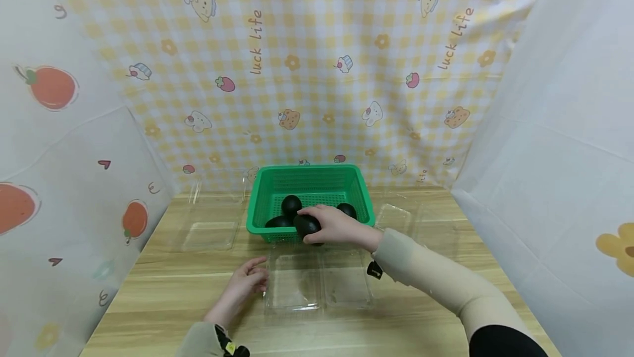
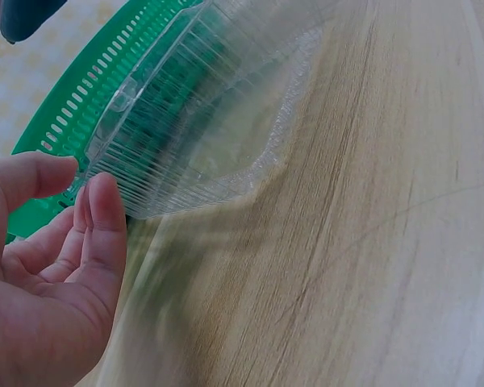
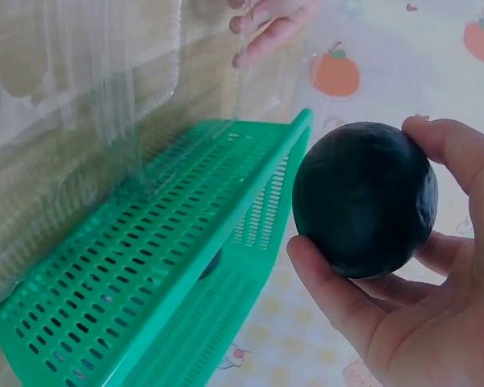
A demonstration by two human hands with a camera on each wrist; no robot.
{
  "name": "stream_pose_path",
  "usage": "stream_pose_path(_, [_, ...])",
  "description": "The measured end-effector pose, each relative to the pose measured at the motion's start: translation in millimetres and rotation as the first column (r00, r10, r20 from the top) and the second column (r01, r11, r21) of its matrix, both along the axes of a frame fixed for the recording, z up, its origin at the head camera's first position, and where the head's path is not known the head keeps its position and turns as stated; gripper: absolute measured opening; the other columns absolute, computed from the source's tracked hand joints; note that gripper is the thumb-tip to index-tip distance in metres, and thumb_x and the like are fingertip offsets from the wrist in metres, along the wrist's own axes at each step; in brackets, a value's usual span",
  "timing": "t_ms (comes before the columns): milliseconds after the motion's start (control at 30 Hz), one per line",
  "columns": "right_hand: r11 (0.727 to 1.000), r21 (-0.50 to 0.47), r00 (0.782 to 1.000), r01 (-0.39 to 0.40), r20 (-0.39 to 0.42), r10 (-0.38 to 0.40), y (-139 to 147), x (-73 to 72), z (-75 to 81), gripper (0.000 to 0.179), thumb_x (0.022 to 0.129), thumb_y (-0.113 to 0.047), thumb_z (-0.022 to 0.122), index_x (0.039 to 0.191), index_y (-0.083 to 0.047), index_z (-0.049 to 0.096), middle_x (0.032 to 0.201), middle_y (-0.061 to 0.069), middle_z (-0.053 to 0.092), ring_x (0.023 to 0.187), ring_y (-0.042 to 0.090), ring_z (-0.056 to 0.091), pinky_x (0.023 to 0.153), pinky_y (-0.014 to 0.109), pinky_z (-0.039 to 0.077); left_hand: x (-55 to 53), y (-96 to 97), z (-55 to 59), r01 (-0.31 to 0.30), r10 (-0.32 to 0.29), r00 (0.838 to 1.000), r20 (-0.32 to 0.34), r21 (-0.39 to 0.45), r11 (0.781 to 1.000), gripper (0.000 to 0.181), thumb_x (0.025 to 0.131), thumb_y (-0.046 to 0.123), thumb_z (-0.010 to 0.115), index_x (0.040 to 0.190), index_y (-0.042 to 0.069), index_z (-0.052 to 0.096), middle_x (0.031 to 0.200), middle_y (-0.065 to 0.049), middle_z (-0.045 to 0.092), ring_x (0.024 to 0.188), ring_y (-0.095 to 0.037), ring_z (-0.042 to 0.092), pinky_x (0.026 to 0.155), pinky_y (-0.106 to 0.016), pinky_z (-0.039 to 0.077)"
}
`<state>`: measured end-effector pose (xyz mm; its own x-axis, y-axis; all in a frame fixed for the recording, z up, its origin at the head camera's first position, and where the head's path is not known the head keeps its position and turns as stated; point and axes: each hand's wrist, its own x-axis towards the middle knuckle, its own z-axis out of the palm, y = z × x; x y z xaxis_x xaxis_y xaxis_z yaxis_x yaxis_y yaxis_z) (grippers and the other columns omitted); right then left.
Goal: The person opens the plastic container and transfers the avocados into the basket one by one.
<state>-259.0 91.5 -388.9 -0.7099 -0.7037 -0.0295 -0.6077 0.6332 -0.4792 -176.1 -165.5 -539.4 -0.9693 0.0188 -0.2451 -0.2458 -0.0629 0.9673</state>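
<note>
My right hand (image 1: 333, 224) grips a dark avocado (image 3: 365, 200) between thumb and fingers, just above the front rim of the green basket (image 1: 311, 170). Inside that basket lie more avocados, among them one at the back (image 1: 291, 204) and one at the right (image 1: 346, 210). In front of it stands an open clear plastic box (image 1: 296, 308) with two halves side by side. My left hand (image 1: 245, 283) is at the box's left edge, its fingers loosely bent. In the left wrist view, thumb and fingertips (image 2: 105, 197) are by the box's corner, with a gap between them.
Another open clear box (image 1: 208, 236) stands on the wooden table left of the basket. More clear plastic boxes (image 1: 393, 218) lie to the right. A patterned cloth (image 1: 317, 98) hangs behind, and white sheets flank the table.
</note>
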Motion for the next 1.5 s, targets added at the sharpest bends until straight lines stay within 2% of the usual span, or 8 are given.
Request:
stream_pose_path(433, [0.998,-0.050,0.998,0.047,0.036,-0.045,-0.2,-36.7,-13.2,0.058,0.090,-0.031,0.067,0.142,-0.014,0.047,0.133,0.008,0.054,0.105,0.019,0.055,0.080,0.033,0.048,-0.1,-1.0,0.3,0.016,-0.016,1.000,0.005,0.014,1.000,0.052,0.088,-0.008,0.053,0.138,-0.013,0.038,0.090,-0.012,0.063,0.069,-0.016,0.057,0.059,-0.026,0.052])
stream_pose_path(733, [0.989,-0.043,0.989,0.141,0.055,-0.139,-1.9,-61.4,-16.9,0.059,0.090,-0.030,0.068,0.142,-0.013,0.046,0.126,0.010,0.056,0.102,0.022,0.055,0.081,0.037,0.049,-1.9,-0.2,-0.5,0.010,-0.009,1.000,-0.010,0.018,1.000,0.052,0.087,-0.008,0.055,0.136,-0.014,0.039,0.091,-0.013,0.063,0.068,-0.015,0.057,0.058,-0.025,0.052])
stream_pose_path(1033, [0.975,-0.075,0.975,0.208,0.090,-0.201,-8.7,-82.9,-34.7,0.058,0.090,-0.030,0.067,0.142,-0.011,0.046,0.124,0.010,0.057,0.100,0.022,0.057,0.081,0.038,0.050,0.2,-0.6,-0.8,0.012,-0.012,1.000,0.000,0.014,1.000,0.052,0.088,-0.008,0.054,0.137,-0.013,0.039,0.092,-0.014,0.063,0.068,-0.016,0.056,0.059,-0.025,0.051])
stream_pose_path(1300, [0.953,-0.055,0.951,0.299,0.104,-0.292,-14.9,-97.6,-50.3,0.058,0.091,-0.029,0.066,0.143,-0.012,0.045,0.129,0.011,0.055,0.107,0.025,0.056,0.086,0.040,0.049,3.0,-0.5,2.2,0.014,-0.014,1.000,0.000,0.017,1.000,0.053,0.088,-0.008,0.054,0.138,-0.014,0.037,0.089,-0.011,0.063,0.067,-0.016,0.056,0.060,-0.025,0.051])
stream_pose_path(1500, [0.930,-0.093,0.929,0.354,0.145,-0.340,-18.5,-102.9,-57.1,0.057,0.091,-0.027,0.066,0.142,-0.009,0.046,0.134,0.012,0.053,0.109,0.027,0.056,0.088,0.043,0.049,1.5,-1.5,0.0,0.010,-0.010,1.000,-0.008,0.021,1.000,0.052,0.088,-0.008,0.055,0.137,-0.014,0.038,0.088,-0.012,0.063,0.068,-0.015,0.057,0.059,-0.025,0.052])
